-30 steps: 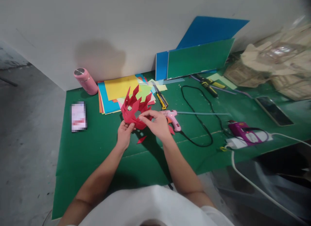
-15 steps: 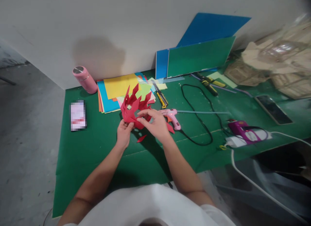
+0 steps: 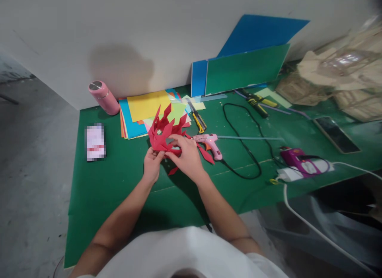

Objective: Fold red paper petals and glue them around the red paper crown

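Observation:
A red folded-paper ring with pointed petals [image 3: 158, 139] is held above the table between both hands. My left hand [image 3: 152, 165] is closed on its lower left edge, thumb on top. My right hand [image 3: 186, 156] pinches the front right edge, with thumb and fingers either side of the paper. Loose red paper pieces lie close by: one pointed piece [image 3: 205, 155] to the right of my right hand, another [image 3: 173, 171] below the ring. Just beyond my right hand lies a pink glue gun [image 3: 212, 144] with a clear glue stick [image 3: 247, 138] in its back.
Behind the ring lie coloured paper sheets [image 3: 146, 104] and a yellow utility knife [image 3: 199, 120]. A pink flask [image 3: 104, 98] and a phone [image 3: 95, 142] are at left. A black cord [image 3: 238, 130] loops toward a power strip [image 3: 291, 173]. Another phone [image 3: 336, 134] lies right.
My right hand has moved slightly left and down, its thumb now close to my left thumb at the ring's front edge. My left hand stays in place.

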